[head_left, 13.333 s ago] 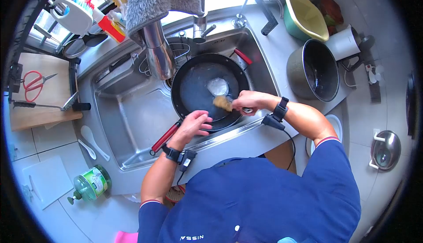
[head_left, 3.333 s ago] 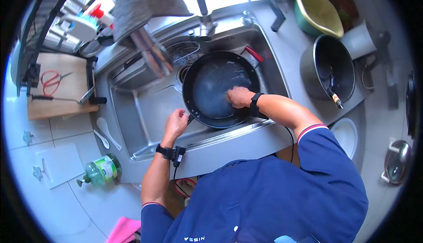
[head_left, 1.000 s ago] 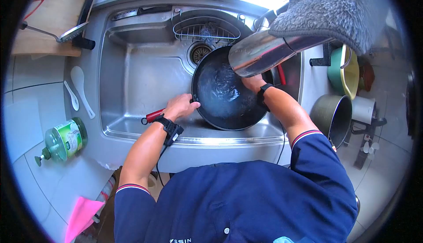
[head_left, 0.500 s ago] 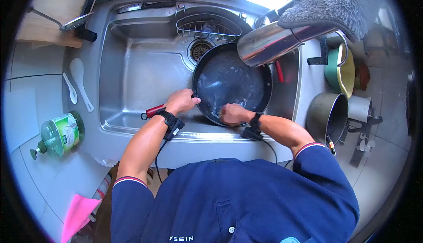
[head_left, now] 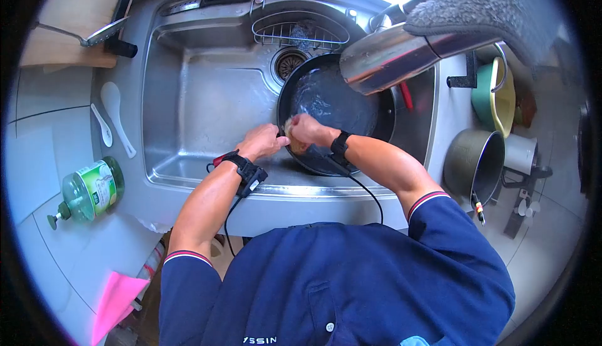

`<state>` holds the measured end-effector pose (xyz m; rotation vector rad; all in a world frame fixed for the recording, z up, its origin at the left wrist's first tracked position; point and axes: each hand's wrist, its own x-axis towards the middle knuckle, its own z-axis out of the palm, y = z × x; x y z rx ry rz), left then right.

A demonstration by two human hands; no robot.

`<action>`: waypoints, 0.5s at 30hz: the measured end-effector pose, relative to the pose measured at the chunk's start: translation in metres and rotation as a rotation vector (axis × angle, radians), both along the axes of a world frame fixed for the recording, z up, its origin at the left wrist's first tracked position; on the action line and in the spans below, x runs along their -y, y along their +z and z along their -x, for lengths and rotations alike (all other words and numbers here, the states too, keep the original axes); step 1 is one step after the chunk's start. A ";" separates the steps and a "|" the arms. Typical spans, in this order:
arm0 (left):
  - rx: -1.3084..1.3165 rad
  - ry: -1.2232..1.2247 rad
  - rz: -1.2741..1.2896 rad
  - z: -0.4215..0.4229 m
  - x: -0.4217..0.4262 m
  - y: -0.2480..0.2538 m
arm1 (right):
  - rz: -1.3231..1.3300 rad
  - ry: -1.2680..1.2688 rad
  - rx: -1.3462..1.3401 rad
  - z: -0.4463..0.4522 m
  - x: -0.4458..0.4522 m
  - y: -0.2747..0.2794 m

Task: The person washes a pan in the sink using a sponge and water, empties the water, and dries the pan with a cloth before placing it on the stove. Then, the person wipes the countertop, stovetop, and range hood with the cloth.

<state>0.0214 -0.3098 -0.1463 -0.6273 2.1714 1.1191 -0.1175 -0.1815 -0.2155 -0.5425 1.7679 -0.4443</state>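
Note:
A dark round pan (head_left: 351, 111) with some water in it stands in the right part of the steel sink (head_left: 210, 108). My left hand (head_left: 262, 142) is wrapped round the pan's red handle (head_left: 219, 159) close to the rim, with the thumb near the edge. Inside the pan, at its left wall, my right hand (head_left: 305, 130) presses a tan scrubber (head_left: 296, 145), partly hidden under the fingers. The two hands are close together. Above the pan's far side hangs the metal faucet (head_left: 389, 57), a grey cloth (head_left: 483, 10) draped over it.
A wire rack (head_left: 301, 34) and a knife (head_left: 204, 2) lie along the sink's back edge. Left are two white spoons (head_left: 117, 117) and a green soap bottle (head_left: 93, 190). At right stand a deep pot (head_left: 473, 164) and a green-yellow basin (head_left: 495, 98). A red-handled object (head_left: 406, 96) leans in the sink.
My right hand has swept from the pan's right side, along its near edge, to the left wall beside my left hand. Earlier the scrubber was near the middle. My left hand came to hold the handle.

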 end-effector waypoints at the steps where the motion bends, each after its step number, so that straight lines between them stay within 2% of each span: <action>1: -0.009 0.013 -0.005 -0.001 -0.001 -0.002 | -0.005 0.137 -0.042 0.001 -0.010 0.008; 4: -0.007 0.027 -0.011 -0.003 -0.002 -0.008 | -0.002 0.478 -0.213 0.005 -0.046 0.027; 7: -0.019 0.018 -0.023 -0.005 -0.002 -0.012 | 0.123 0.820 -0.253 0.028 -0.110 -0.028; 10: 0.029 -0.020 -0.045 -0.001 0.000 -0.004 | -0.176 0.820 -0.397 0.045 -0.103 0.069; 15: 0.039 -0.010 -0.062 0.001 0.002 0.013 | -0.365 1.021 -0.632 0.099 -0.130 0.054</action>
